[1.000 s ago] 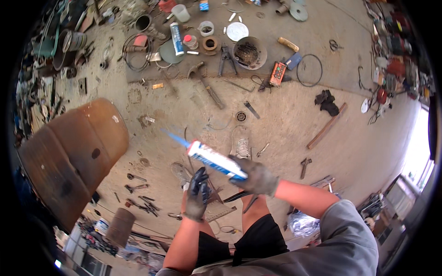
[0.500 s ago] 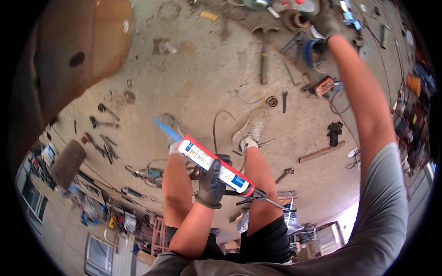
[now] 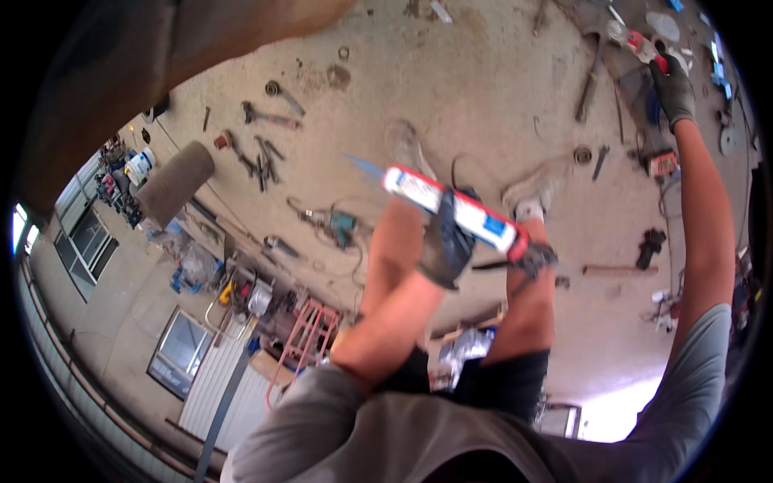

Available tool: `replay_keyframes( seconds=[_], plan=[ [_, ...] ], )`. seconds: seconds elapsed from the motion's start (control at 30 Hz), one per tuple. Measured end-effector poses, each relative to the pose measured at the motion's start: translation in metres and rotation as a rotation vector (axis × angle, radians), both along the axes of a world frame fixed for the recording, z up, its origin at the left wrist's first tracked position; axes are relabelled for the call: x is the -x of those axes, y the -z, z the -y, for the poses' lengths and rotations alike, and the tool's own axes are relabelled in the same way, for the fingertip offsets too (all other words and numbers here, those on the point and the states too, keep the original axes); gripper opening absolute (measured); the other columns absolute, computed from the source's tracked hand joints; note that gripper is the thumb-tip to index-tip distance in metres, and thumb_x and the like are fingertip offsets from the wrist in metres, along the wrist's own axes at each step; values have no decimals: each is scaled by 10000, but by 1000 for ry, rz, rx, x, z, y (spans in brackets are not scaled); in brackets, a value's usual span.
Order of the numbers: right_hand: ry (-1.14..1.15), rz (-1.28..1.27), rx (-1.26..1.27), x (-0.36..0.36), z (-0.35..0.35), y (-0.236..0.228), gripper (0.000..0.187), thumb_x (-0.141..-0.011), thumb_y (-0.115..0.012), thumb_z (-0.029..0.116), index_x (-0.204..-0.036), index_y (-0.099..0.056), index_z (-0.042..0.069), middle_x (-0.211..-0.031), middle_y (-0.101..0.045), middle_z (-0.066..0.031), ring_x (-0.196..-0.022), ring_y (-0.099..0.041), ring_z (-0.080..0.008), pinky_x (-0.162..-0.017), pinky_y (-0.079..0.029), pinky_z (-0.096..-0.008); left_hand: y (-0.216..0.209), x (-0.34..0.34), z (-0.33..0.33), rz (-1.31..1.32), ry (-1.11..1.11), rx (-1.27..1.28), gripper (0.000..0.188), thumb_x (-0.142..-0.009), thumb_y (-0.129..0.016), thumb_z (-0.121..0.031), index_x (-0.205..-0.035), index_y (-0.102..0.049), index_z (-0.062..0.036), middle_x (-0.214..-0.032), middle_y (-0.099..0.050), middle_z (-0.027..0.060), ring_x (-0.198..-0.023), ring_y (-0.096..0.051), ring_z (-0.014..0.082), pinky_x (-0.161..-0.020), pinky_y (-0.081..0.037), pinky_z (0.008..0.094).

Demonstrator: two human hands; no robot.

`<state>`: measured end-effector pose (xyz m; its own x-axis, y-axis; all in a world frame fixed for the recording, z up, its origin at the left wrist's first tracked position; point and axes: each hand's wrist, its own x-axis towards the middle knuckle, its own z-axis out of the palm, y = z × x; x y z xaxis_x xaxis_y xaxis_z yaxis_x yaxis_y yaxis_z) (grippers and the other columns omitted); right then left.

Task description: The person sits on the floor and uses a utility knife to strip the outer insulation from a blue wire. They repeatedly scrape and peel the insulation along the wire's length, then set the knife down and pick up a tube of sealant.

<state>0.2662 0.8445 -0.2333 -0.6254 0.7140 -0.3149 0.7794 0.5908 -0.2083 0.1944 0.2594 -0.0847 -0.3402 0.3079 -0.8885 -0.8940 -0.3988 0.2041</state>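
Observation:
My left hand (image 3: 444, 251), in a dark glove, is wrapped round a caulking gun (image 3: 533, 259) loaded with a red, white and blue sealant cartridge (image 3: 412, 190). The cartridge's thin blue nozzle (image 3: 364, 166) points up and left, blurred, and the gun's rear end lies above my right leg. At the far right, my right arm stretches out and my gloved right hand (image 3: 675, 90) closes on a red and whitish object (image 3: 642, 47). Its kind I cannot make out, since the fingers cover part of it.
A hammer (image 3: 592, 76) lies on the floor left of my right hand. Wrenches and pliers (image 3: 264, 161), a teal power drill (image 3: 340, 225) and a brown cylinder (image 3: 175, 183) lie to the left. A large brown curved panel (image 3: 201, 48) overhangs the upper left. An orange box (image 3: 662, 165) sits at right.
The view has swung, so the floor things appear farther right. My right hand, earlier over the clutter by the blue roll, is now on the red and whitish object. The left still holds the caulking gun.

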Motion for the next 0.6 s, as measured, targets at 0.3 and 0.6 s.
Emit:
replay_keyframes(
  seconds=[0.3,0.6],
  plan=[
    [419,-428,367,-216,171,-280,344,-925,-775,167,-1225,-695,21,-1124,-734,-185,-1023,-701,-287,-915,-542,-422,-222,136,83,-115,-27,296,498,-952,-741,-651,-1091,-711,-174,-1048,-762,21,-1013,-728,245,-947,-591,476],
    [386,89,279,-283,252,-429,404,-871,-807,397,-1082,-691,73,-1017,-739,-200,-955,-727,-396,-848,-569,-524,-404,171,196,-440,-354,372,480,-926,-767,-648,-1008,-636,-194,-977,-736,50,-971,-733,281,-961,-612,471]
  ],
)
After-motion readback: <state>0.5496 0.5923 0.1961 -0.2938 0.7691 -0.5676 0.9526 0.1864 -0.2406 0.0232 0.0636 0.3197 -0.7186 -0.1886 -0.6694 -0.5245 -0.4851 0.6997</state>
